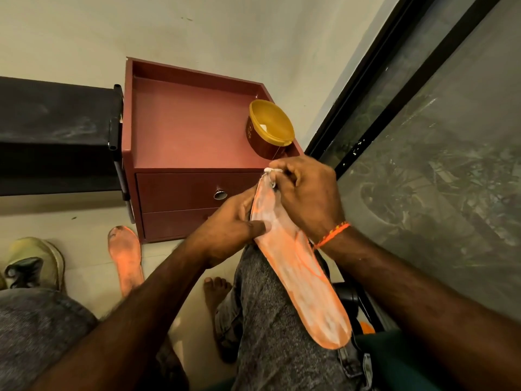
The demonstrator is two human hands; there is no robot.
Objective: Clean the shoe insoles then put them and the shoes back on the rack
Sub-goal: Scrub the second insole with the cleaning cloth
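An orange insole (301, 275) smeared with white lather lies along my right thigh. My left hand (228, 227) grips its left edge near the far end, thumb pressed on top. My right hand (304, 190) is curled round a small brush-like tool with a white tip (272, 172) at the insole's far tip. A second orange insole (125, 256), dirty at the toe, lies on the floor to the left. A yellowish shoe (36, 263) stands at the lower left.
A maroon two-drawer cabinet (183, 131) stands ahead with a yellow-rimmed bowl (270, 128) on its top right corner. A black rack (56, 134) is at the left. A dark-framed glass door (423, 136) runs along the right. My bare foot (215, 289) rests on the tiled floor.
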